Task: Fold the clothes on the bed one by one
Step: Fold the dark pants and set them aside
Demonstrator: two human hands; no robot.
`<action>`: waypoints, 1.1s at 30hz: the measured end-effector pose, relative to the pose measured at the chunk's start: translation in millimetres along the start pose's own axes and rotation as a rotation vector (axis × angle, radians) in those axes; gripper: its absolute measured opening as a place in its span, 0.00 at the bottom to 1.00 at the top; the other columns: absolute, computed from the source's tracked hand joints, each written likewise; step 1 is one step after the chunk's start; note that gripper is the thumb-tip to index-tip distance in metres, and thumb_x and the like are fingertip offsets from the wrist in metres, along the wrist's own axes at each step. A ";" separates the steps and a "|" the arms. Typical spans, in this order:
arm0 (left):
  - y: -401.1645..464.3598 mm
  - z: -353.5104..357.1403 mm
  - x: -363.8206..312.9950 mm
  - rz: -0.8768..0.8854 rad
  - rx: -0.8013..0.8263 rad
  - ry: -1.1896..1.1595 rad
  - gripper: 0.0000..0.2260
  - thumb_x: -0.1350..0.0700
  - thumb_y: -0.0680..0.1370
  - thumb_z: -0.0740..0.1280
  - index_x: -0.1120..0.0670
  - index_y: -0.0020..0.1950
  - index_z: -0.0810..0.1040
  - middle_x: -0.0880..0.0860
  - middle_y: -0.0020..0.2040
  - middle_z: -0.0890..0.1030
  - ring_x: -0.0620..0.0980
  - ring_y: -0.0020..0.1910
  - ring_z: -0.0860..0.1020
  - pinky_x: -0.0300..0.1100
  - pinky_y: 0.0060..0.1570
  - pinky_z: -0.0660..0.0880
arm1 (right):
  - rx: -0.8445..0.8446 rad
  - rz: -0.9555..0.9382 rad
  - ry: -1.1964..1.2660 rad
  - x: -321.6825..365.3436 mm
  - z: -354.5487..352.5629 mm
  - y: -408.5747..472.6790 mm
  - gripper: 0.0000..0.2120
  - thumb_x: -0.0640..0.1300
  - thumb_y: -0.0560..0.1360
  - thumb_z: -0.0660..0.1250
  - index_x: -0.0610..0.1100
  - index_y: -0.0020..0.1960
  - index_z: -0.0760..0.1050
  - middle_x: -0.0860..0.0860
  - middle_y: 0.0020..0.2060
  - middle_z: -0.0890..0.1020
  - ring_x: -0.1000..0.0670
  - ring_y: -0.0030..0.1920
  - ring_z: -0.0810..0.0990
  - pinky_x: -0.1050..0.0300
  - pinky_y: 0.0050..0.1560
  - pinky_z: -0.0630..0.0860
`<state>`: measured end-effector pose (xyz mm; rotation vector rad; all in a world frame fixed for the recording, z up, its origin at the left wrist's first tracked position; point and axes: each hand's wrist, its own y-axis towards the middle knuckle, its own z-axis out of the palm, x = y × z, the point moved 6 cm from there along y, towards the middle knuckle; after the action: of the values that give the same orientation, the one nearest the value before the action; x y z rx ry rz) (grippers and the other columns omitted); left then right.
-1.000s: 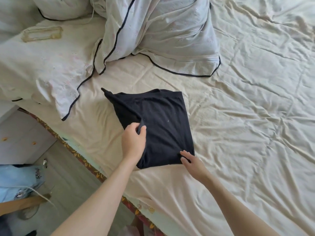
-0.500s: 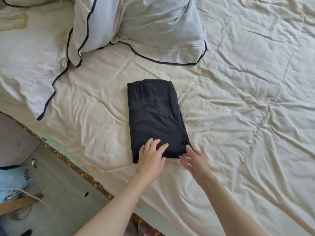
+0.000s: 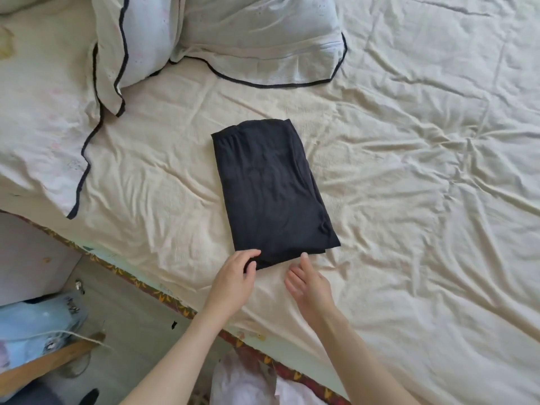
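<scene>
At the far left we see the floor (image 3: pixel 131 311) below the bed's near edge, with a pale blue bundle (image 3: pixel 32 323) and a wooden bar (image 3: pixel 43 366) lying low in that corner. Above it, along the bed's left edge, a white quilt with dark piping (image 3: pixel 43 127) lies bunched, and a pillow with the same piping (image 3: pixel 257 45) sits toward the far edge.

Near the middle of the bed (image 3: pixel 423 200), close to its near edge, we find the black garment (image 3: pixel 268 188), folded into a narrow rectangle that runs from the near edge toward the pillow. It lies flat on the cream sheet.

Our left hand (image 3: pixel 233 282) is at the garment's near left corner, thumb on top and fingers curled at the cloth's edge, pinching that corner. Just to the right, our right hand (image 3: pixel 308 283) hovers over the sheet beside the garment's near edge, fingers relaxed and straight, holding nothing; one fingertip comes close to the cloth, but we cannot tell whether it touches.

To the right the sheet spreads out in wrinkles.
</scene>
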<state>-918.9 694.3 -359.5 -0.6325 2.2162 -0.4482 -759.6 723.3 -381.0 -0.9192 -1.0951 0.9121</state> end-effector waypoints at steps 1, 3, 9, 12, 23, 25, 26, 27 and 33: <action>10.3 -12.5 -2.1 0.016 -0.021 0.013 0.15 0.57 0.82 0.57 0.53 0.68 0.71 0.48 0.67 0.72 0.45 0.67 0.69 0.34 0.64 0.63 | 0.011 0.007 0.025 -1.1 6.5 1.2 0.19 0.49 0.79 0.63 0.34 0.59 0.72 0.35 0.67 0.69 0.41 0.67 0.71 0.48 0.67 0.69; 38.8 -36.6 -3.5 0.070 -0.036 0.073 0.17 0.57 0.82 0.57 0.53 0.71 0.69 0.50 0.69 0.70 0.46 0.69 0.66 0.34 0.65 0.60 | 0.012 -0.005 0.080 -2.3 17.1 7.4 0.14 0.50 0.78 0.63 0.41 0.58 0.73 0.40 0.65 0.74 0.47 0.61 0.75 0.52 0.63 0.71; 143.1 -91.7 -22.5 0.269 -0.081 0.355 0.21 0.57 0.81 0.59 0.55 0.75 0.63 0.60 0.75 0.60 0.59 0.73 0.59 0.50 0.71 0.57 | -0.101 -0.082 0.312 -17.8 27.3 18.1 0.19 0.49 0.80 0.62 0.45 0.69 0.69 0.49 0.62 0.78 0.49 0.63 0.76 0.53 0.62 0.71; 188.8 -101.0 -34.6 0.348 -0.074 0.501 0.24 0.55 0.81 0.59 0.52 0.77 0.58 0.60 0.77 0.55 0.61 0.75 0.54 0.55 0.72 0.55 | -0.169 -0.138 0.378 -21.3 33.8 22.4 0.18 0.48 0.79 0.62 0.45 0.68 0.70 0.50 0.60 0.80 0.49 0.60 0.79 0.50 0.65 0.72; 253.3 -92.5 -48.6 0.375 0.140 0.565 0.25 0.51 0.81 0.59 0.45 0.77 0.55 0.62 0.72 0.59 0.62 0.63 0.69 0.52 0.62 0.67 | -0.404 -0.280 0.428 -11.1 57.0 37.4 0.18 0.42 0.78 0.65 0.46 0.67 0.69 0.52 0.60 0.79 0.51 0.60 0.78 0.48 0.64 0.73; 247.8 -93.3 -45.5 0.376 0.160 0.502 0.25 0.53 0.81 0.59 0.45 0.77 0.56 0.62 0.71 0.60 0.62 0.61 0.71 0.50 0.60 0.68 | -0.441 -0.278 0.413 -10.2 58.2 37.5 0.16 0.42 0.78 0.65 0.47 0.65 0.70 0.52 0.60 0.79 0.50 0.60 0.78 0.47 0.65 0.73; 246.5 -94.2 -44.4 0.384 0.167 0.475 0.25 0.54 0.81 0.60 0.45 0.77 0.57 0.63 0.70 0.62 0.62 0.64 0.70 0.49 0.61 0.68 | -0.464 -0.277 0.410 -9.7 58.0 37.4 0.15 0.41 0.78 0.66 0.47 0.64 0.70 0.51 0.59 0.79 0.50 0.60 0.78 0.46 0.64 0.73; 246.0 -95.6 -44.3 0.395 0.176 0.448 0.25 0.55 0.81 0.60 0.45 0.77 0.57 0.62 0.69 0.63 0.61 0.66 0.69 0.49 0.62 0.68 | -0.490 -0.275 0.404 -8.4 57.2 35.8 0.14 0.41 0.78 0.66 0.47 0.62 0.71 0.50 0.59 0.79 0.49 0.59 0.78 0.46 0.64 0.73; 244.3 -113.5 -53.8 0.477 0.125 0.486 0.23 0.53 0.79 0.63 0.46 0.74 0.64 0.55 0.54 0.73 0.56 0.52 0.74 0.47 0.49 0.71 | -0.574 -0.304 0.280 5.3 56.9 32.7 0.07 0.41 0.78 0.65 0.52 0.49 0.70 0.52 0.51 0.79 0.54 0.51 0.79 0.54 0.56 0.76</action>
<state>-1046.5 936.9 -377.2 0.0980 2.6607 -0.5219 -818.2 747.8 -398.3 -1.2592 -1.2295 0.2008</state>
